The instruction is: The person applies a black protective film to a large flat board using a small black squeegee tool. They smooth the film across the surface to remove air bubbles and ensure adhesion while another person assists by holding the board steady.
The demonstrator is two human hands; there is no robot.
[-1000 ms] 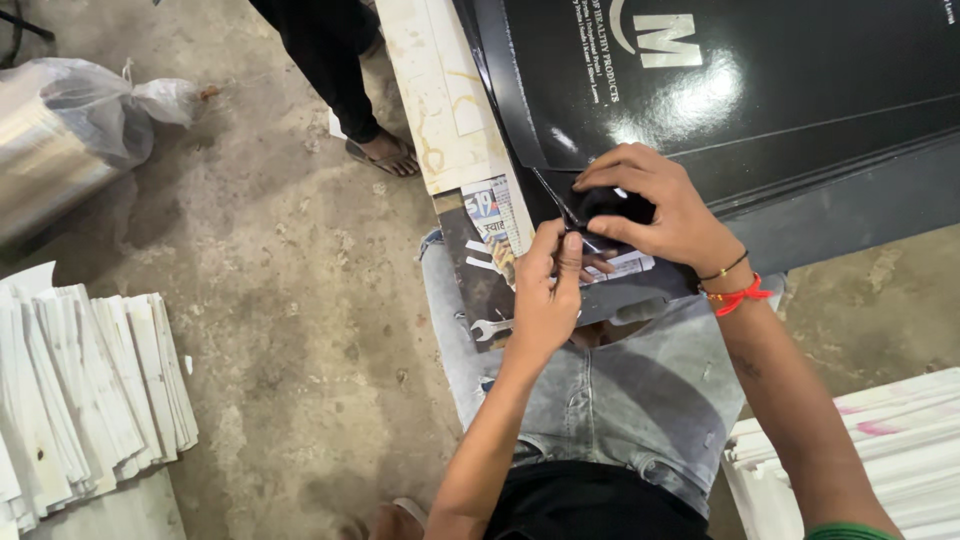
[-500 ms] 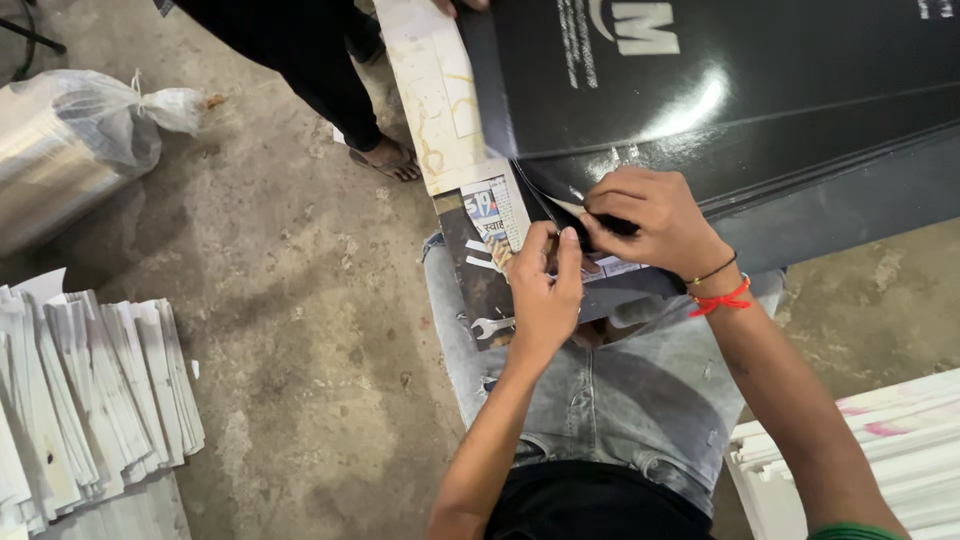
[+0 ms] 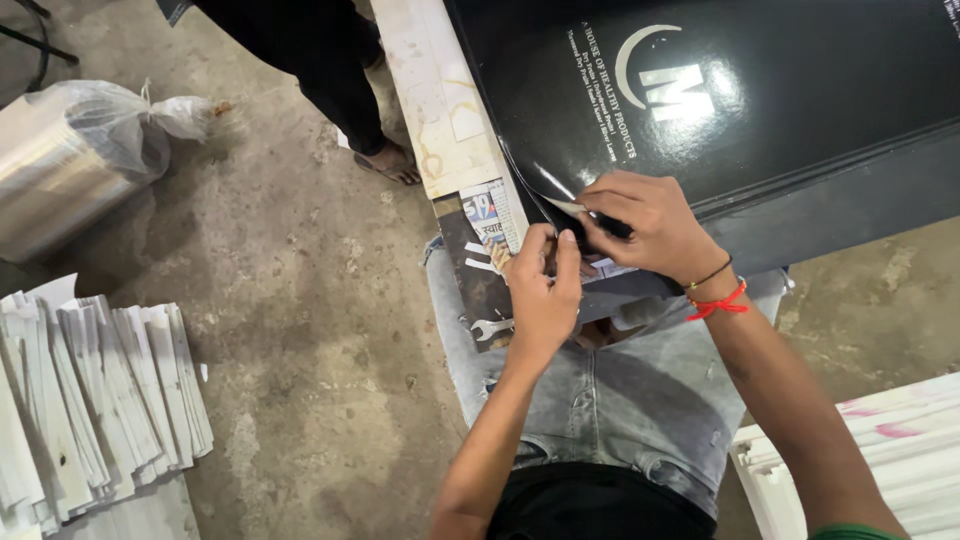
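Directly under both hands' grip lies the black sheet's corner (image 3: 560,205).

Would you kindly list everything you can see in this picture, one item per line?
Glossy sheet: one, black with pale print, top right, corner under the hands.
Tool: one, pale blade with dark handle, in the right hand at the sheet's corner.
Board: one, cream, left of the sheet.
Printed paper scraps: a few, mixed colours, under the sheet's corner.
Spanner: one, silver, beside the left wrist.
Bagged roll: one, silvery in clear plastic, upper left.
Paper strips: a stack, white, lower left.
White stack: one, lower right.
Other person's foot: one, in a sandal, top.
Concrete floor: grey.
Left hand: pinching the sheet's edge.
Right hand: gripping the tool.
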